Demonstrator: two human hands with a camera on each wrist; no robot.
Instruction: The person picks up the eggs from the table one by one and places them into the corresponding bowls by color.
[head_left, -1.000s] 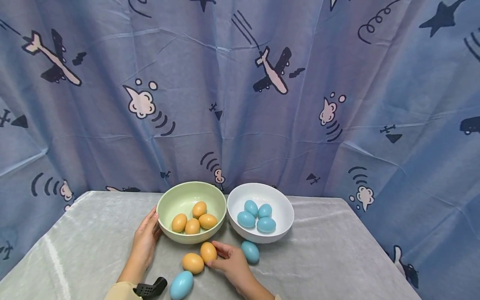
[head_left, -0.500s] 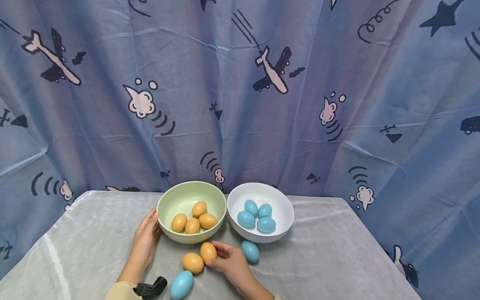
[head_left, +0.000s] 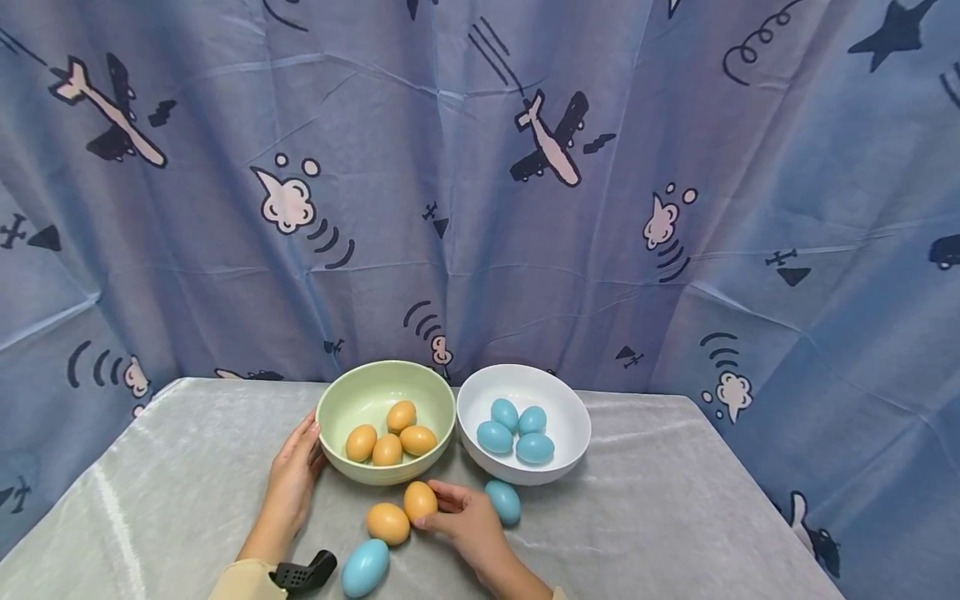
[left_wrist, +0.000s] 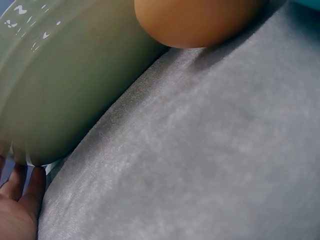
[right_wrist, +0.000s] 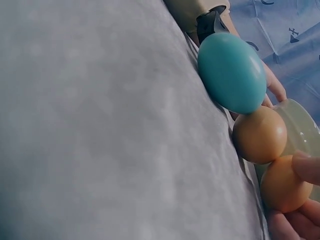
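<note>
My right hand [head_left: 480, 529] pinches an orange egg [head_left: 420, 502] on the cloth just in front of the green bowl [head_left: 378, 475]. In the right wrist view its thumb [right_wrist: 307, 168] lies on one side of that egg and the fingers [right_wrist: 300, 227] on the other. A second orange egg [head_left: 387, 523] lies against the held one, and a blue egg [head_left: 365, 568] sits nearer to me. My left hand [head_left: 291, 483] rests its extended fingers along the green bowl's left side; the left wrist view shows fingertips at the bowl's wall. Several orange eggs [head_left: 387, 450] lie inside this bowl.
Touching or nearly touching the green bowl on its right is a white bowl [head_left: 525, 476] with several blue eggs [head_left: 536, 448] inside. Another blue egg [head_left: 504, 502] lies before it, beside my right hand. Grey cloth [head_left: 660, 517] covers the table; a patterned curtain [head_left: 480, 208] hangs behind.
The head view has shifted very slightly. Both hands, the eggs and the bowls keep their places relative to one another.
</note>
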